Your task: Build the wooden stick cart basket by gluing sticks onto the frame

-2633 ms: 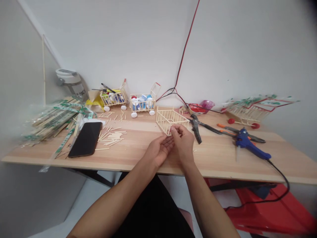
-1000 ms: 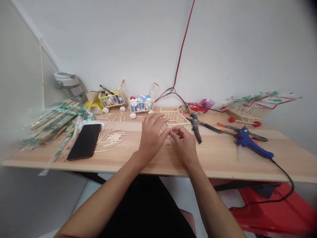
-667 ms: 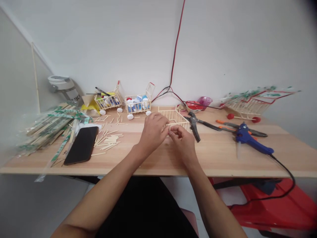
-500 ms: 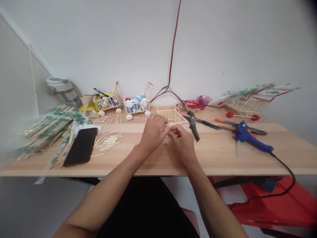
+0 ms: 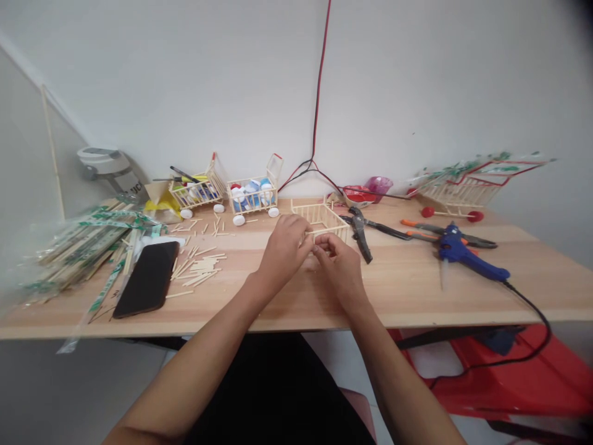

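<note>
While left hand [image 5: 286, 248] and right hand [image 5: 340, 264] met by the wooden-stick basket [image 5: 334, 219], head view showed fingers curled, tips bunched; couldn't tell if pinching anything. Basket sat just beyond the fingers, glue gun [image 5: 458, 249] well right of them. Step looked like near-corner work; next move likely called for steady fingertips.

basket frame [image 5: 324, 216]: matt wood | phone [image 5: 147, 278]: smooth, glossy | glue gun [image 5: 472, 254]: blue plastic

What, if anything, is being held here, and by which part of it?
Apparently the stick basket, by its near side: left grip and right grip meet there, but exactly what they pinch is hidden.
</note>
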`<state>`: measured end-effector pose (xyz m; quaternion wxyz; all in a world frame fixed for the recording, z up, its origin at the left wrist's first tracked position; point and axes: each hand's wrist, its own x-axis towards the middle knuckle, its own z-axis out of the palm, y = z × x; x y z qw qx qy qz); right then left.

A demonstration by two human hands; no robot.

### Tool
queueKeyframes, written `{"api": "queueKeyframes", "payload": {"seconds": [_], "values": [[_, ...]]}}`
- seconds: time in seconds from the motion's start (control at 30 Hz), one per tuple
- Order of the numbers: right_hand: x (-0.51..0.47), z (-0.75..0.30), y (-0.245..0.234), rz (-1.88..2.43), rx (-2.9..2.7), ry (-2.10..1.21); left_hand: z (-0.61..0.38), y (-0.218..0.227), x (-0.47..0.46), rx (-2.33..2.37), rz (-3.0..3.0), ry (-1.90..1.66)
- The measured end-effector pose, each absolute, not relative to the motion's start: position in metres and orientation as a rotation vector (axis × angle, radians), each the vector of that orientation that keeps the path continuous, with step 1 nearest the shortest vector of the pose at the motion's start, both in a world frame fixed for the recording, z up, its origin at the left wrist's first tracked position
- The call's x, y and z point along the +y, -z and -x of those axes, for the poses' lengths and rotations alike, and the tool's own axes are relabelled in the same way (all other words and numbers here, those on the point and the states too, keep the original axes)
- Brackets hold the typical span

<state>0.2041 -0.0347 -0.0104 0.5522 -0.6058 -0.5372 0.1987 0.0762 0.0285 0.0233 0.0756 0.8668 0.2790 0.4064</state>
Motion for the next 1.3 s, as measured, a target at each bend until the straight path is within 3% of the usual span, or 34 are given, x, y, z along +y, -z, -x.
{"api": "queueKeyframes", "payload": {"seconds": [1.07,1.3], "values": [[-0.035,-0.204,0.013,1.439,-1.228,-0.426,-0.079,-0.026,0.033,0.874,-2.470,-1.117],[-0.033,-0.209,0.019,1.498,-1.431,-0.320,-0.077,-0.025,0.032,0.801,-2.462,-1.161]]}}
